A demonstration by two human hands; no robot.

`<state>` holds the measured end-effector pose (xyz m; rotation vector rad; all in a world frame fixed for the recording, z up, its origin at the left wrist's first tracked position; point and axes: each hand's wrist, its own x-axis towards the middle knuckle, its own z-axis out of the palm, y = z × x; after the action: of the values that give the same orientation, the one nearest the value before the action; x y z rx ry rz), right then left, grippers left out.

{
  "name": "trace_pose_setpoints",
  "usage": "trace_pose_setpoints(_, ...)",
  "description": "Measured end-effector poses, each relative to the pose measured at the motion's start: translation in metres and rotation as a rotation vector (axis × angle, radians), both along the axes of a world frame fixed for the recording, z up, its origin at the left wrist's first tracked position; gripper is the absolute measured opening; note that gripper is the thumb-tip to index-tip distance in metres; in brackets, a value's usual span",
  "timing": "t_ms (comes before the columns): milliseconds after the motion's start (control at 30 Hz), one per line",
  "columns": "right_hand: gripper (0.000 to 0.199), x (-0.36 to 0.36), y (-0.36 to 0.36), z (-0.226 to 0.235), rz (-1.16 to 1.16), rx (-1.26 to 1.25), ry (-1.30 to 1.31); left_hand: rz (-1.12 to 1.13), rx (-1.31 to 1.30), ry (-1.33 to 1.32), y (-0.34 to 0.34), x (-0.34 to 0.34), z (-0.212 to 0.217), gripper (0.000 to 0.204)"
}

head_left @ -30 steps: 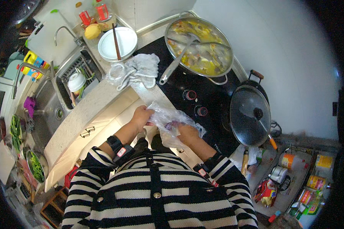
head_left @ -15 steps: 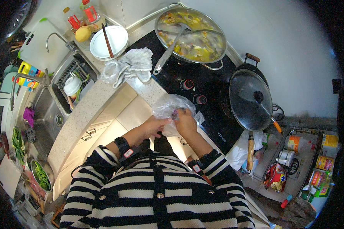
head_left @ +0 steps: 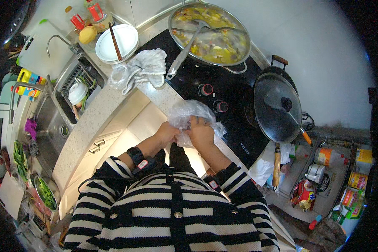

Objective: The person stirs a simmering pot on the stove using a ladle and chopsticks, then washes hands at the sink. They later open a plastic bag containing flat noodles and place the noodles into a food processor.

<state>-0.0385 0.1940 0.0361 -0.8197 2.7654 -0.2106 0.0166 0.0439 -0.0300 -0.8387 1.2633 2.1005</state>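
Observation:
A clear, crumpled plastic bag [head_left: 185, 110] is between my two hands, over the counter's front edge beside the stove. My left hand [head_left: 168, 132] pinches the near left part of it. The fingers of my right hand [head_left: 200, 132] are bent and closed on the bag's right side. What the bag holds, if anything, I cannot make out. Just beyond it, two small dark knobs or caps with red rims [head_left: 205, 89] stand on the black cooktop [head_left: 235, 98].
A wide pan of yellow stew [head_left: 216, 52] with a metal spatula [head_left: 185, 56] sits at the far side. To the right is a lidded wok [head_left: 277, 109]. A white cloth [head_left: 145, 69], stacked plates with chopsticks [head_left: 124, 35] and a sink [head_left: 50, 122] lie leftward.
My left fingers have closed in on the bag, nearer my right hand. A purple patch seen by my right fingers earlier no longer shows.

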Motion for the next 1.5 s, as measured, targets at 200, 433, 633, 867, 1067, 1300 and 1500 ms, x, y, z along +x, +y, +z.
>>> trace_pose_setpoints(200, 0.055, -0.024, 0.007, -0.013, -0.086, -0.039, -0.275, -0.125, 0.019, -0.049, -0.002, -0.002, 0.009, 0.03)
trace_pose_setpoints(433, 0.051, -0.039, 0.008, -0.007, -0.38, -0.433, -0.975, 0.024, 0.332, 0.013, -0.008, -0.011, 0.014, 0.03)
trace_pose_setpoints(633, 0.037, -0.048, 0.013, 0.02, -0.623, -0.967, -1.417, 0.058, 0.4, 0.181, -0.018, -0.022, 0.031, 0.033)
trace_pose_setpoints(867, 0.033, -0.079, 0.044, 0.045, -0.277, -1.031, -1.701, 0.218, 0.169, 0.081, -0.038, -0.019, 0.044, 0.02)
trace_pose_setpoints(1067, 0.042, -0.105, 0.045, 0.061, -0.258, -1.477, -1.68, 0.179, 0.101, 0.087, -0.064, -0.009, 0.066, 0.022)
trace_pose_setpoints(1300, 0.043, -0.134, 0.057, 0.106, -0.458, -1.496, -1.694, 0.288, 0.001, 0.121, -0.094, 0.016, 0.083, 0.025)
trace_pose_setpoints(1500, 0.036, -0.168, 0.043, 0.158, -0.348, -1.607, -1.787, 0.389, -0.023, 0.107, -0.104, 0.041, 0.102, 0.028)
